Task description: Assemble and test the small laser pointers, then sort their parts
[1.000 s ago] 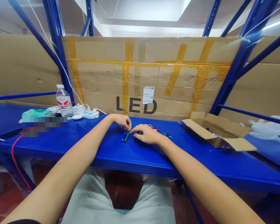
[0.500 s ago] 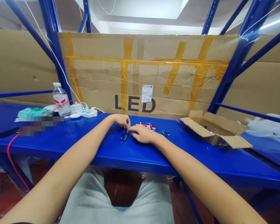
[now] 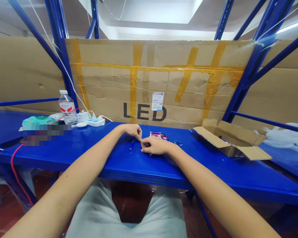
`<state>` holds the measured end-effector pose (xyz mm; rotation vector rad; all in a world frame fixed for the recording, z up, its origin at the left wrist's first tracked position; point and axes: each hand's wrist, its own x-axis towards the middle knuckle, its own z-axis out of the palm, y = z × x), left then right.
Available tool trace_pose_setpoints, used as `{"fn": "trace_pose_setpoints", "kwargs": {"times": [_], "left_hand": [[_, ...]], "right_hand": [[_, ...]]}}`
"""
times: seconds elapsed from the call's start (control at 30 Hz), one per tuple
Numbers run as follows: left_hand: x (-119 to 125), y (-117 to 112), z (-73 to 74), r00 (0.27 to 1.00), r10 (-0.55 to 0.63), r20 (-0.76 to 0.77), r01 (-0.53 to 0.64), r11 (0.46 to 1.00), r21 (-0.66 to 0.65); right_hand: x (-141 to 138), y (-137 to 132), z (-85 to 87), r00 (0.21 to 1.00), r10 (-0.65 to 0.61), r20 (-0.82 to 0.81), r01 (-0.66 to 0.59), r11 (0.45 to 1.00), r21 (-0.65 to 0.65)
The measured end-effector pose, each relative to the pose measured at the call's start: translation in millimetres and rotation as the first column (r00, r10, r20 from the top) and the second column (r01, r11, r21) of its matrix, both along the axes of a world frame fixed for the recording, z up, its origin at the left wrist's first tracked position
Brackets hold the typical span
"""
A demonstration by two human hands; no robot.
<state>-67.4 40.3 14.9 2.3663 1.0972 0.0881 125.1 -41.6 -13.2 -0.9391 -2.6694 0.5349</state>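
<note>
green stick: gone from beside the blue stick (image 3: 132,145), now out of sight
your right hand (image 3: 156,145): shifted farther right of the blue stick, fingers curled, shiny tip (image 3: 150,154) beneath; hold can't be told
your left hand (image 3: 134,131): fingers bent, just behind the blue stick; hold hidden, can't tell
red-purple sticks (image 3: 157,134): partly covered, beyond and right of the blue stick

Green tube away from blue tube (image 3: 132,145) now; right hand (image 3: 154,145) curled, perhaps round it
</note>
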Motion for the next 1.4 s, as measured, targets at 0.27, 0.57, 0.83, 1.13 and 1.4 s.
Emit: {"fn": "trace_pose_setpoints", "kwargs": {"times": [0.27, 0.57, 0.83, 1.13, 1.4], "left_hand": [[34, -23, -10.8, 0.990, -0.110, 0.089, 0.093, 0.981, 0.173], [65, -32, -28.5, 0.962, -0.231, 0.146, 0.138, 0.870, 0.473], [71, -34, -28.0, 0.986, -0.125, 0.111, 0.062, 0.891, 0.450], [50, -35, -20.0, 0.991, -0.098, 0.093, 0.060, 0.937, 0.345], [38, -28, -18.6, 0.990, -0.131, 0.059, 0.094, 0.899, 0.428]], "right_hand": [[69, 33, 13.9, 0.745, -0.439, -0.502, 0.308, 0.894, -0.324], [79, 45, 2.2, 0.764, -0.475, -0.437, 0.402, 0.880, -0.253], [80, 45, 3.0, 0.790, -0.456, -0.411, 0.379, 0.889, -0.258], [79, 39, 6.8, 0.843, -0.426, -0.329, 0.350, 0.898, -0.266], [78, 35, 9.2, 0.864, -0.382, -0.328, 0.275, 0.904, -0.328]]}}
